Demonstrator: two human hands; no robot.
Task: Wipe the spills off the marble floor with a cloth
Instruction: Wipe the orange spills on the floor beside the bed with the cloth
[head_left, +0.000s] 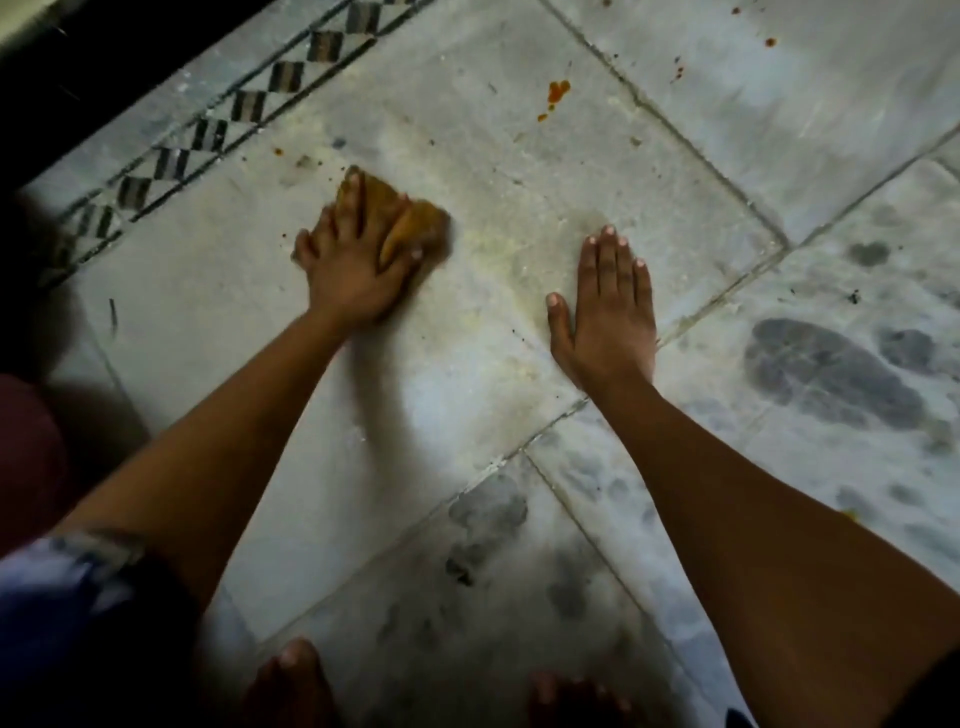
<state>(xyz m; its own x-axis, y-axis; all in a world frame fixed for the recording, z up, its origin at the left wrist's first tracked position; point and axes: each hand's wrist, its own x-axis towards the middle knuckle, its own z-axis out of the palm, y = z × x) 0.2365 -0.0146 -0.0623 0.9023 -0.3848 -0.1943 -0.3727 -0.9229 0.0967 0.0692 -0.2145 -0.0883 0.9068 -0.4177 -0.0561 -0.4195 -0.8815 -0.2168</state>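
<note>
1. Your bare toes (293, 675) show at the bottom edge, on the marble floor (467, 364).
2. Your right hand (610, 317) lies flat on the floor. It is open, with the fingers straight and close together. It holds nothing.
3. Your left hand (353, 260) is a bit farther out. It presses down on the cloth (415, 228) with the fingers spread over it. The cloth is orange-brown and bunched up, and it lies flat on the pale tile under your palm.
4. Past the cloth is a small orange spill (557, 93), well apart from both hands.
5. More tiny orange drops (770, 42) sit near the top edge.
6. A dark checkered border (208, 135) runs along the far left.
</note>
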